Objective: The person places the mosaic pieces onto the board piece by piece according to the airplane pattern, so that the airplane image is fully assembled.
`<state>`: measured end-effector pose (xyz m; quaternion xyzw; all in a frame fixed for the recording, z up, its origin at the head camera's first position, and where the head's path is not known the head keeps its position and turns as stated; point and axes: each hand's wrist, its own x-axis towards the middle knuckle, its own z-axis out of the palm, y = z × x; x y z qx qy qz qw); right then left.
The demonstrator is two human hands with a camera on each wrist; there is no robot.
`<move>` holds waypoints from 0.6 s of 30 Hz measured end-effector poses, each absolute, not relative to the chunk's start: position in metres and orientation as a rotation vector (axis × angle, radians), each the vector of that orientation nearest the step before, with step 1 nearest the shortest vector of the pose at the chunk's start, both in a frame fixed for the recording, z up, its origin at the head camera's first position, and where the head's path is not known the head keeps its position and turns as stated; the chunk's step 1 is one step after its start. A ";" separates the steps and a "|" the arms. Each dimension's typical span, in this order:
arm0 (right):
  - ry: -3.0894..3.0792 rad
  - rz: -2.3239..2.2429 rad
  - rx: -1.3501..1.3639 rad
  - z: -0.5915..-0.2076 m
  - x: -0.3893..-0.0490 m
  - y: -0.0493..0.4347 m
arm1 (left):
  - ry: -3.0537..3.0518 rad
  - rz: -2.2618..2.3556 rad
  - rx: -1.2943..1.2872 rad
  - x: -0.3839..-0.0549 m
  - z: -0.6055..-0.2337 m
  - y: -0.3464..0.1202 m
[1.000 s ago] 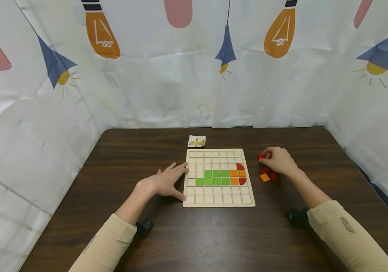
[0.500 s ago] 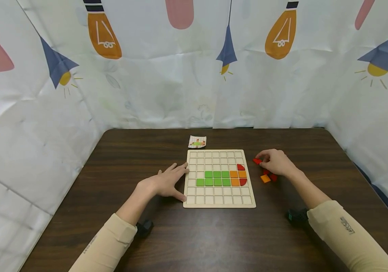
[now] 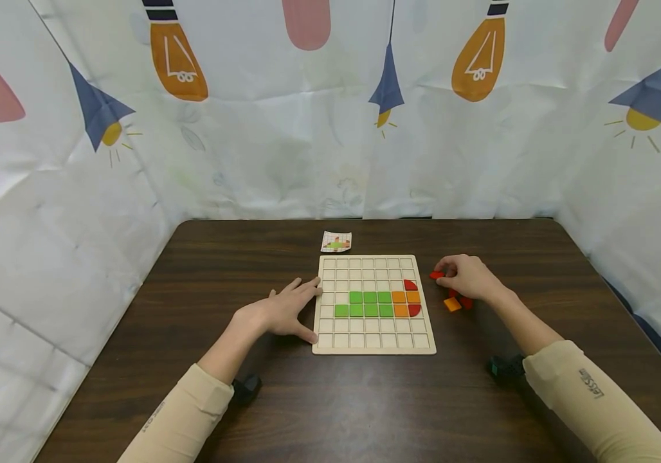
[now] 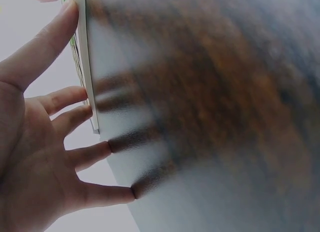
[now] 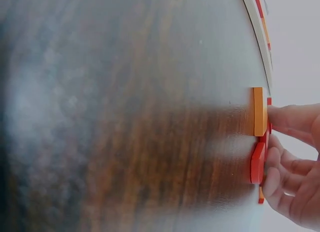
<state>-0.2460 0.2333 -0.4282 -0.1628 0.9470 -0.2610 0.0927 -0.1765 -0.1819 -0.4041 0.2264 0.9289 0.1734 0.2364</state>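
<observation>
In the head view a pale wooden grid board [image 3: 373, 337] lies on the table, bearing several green square tiles [image 3: 370, 310], three orange ones [image 3: 398, 297] and two rounded red ones [image 3: 410, 285]. My left hand [image 3: 281, 308] spreads its fingers at the board's left side, thumb and fingertips touching its edge; the left wrist view shows the thumb [image 4: 47, 46] against it. Right of the board, my right hand [image 3: 468, 275] pinches a red tile [image 3: 436, 274] between thumb and forefinger, low over the table. Beneath that hand lie an orange square tile [image 3: 452, 304] and more red tiles [image 3: 466, 302], partly hidden.
A small printed card [image 3: 336, 242] with a coloured grid pattern lies just behind the board. The dark wood table [image 3: 353, 405] runs back to a white curtain [image 3: 284, 154] printed with lamps and bulbs. Each wrist wears a dark device.
My right hand has shifted slightly left and toward me, bringing the red tile nearer the board and turning it a little. The left hand keeps its place on the board's edge.
</observation>
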 end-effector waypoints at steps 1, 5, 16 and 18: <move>2.808 -0.776 -0.488 -0.429 -0.246 0.233 | 2.546 0.473 0.620 -0.176 -0.404 -0.182; 2.815 -0.779 -0.494 -0.430 -0.248 0.235 | 2.544 0.463 0.615 -0.176 -0.404 -0.182; 2.832 -0.784 -0.499 -0.427 -0.248 0.237 | 2.542 0.475 0.616 -0.177 -0.405 -0.182; 2.835 -0.790 -0.497 -0.426 -0.247 0.236 | 2.542 0.473 0.618 -0.177 -0.405 -0.181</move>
